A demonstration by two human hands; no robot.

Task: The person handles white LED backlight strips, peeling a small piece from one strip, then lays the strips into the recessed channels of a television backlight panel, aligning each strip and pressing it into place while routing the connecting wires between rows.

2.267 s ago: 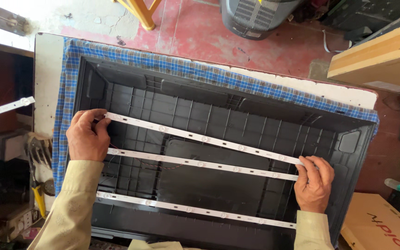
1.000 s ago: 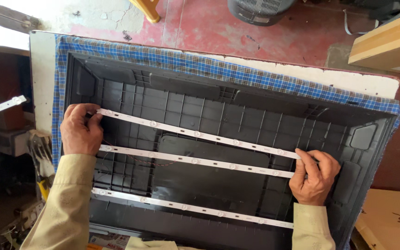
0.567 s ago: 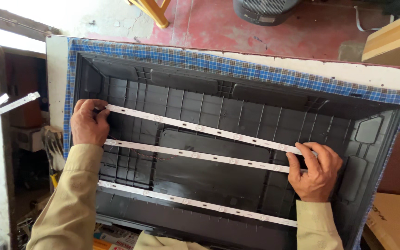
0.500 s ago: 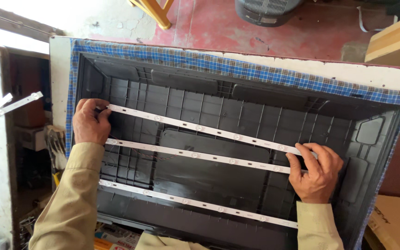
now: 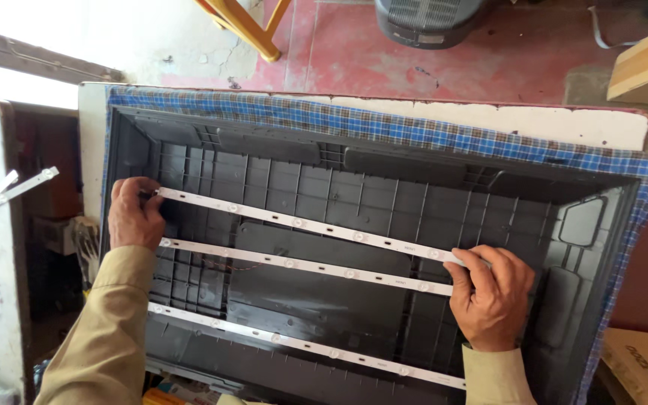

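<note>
Red floor shows beyond the cloth-covered surface [image 5: 384,127] carrying a dark ribbed panel shell [image 5: 339,195]. My left hand [image 5: 133,214] pinches the top white strip [image 5: 301,223] at mid-left, my right hand [image 5: 491,296] presses its lower-right end, keeping it straight above 2 other strips [image 5: 301,265].

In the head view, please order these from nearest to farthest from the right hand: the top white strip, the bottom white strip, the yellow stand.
1. Top strip: under the right hand.
2. Bottom strip: lower left of it.
3. Yellow stand: far, upper left, on the floor.
</note>
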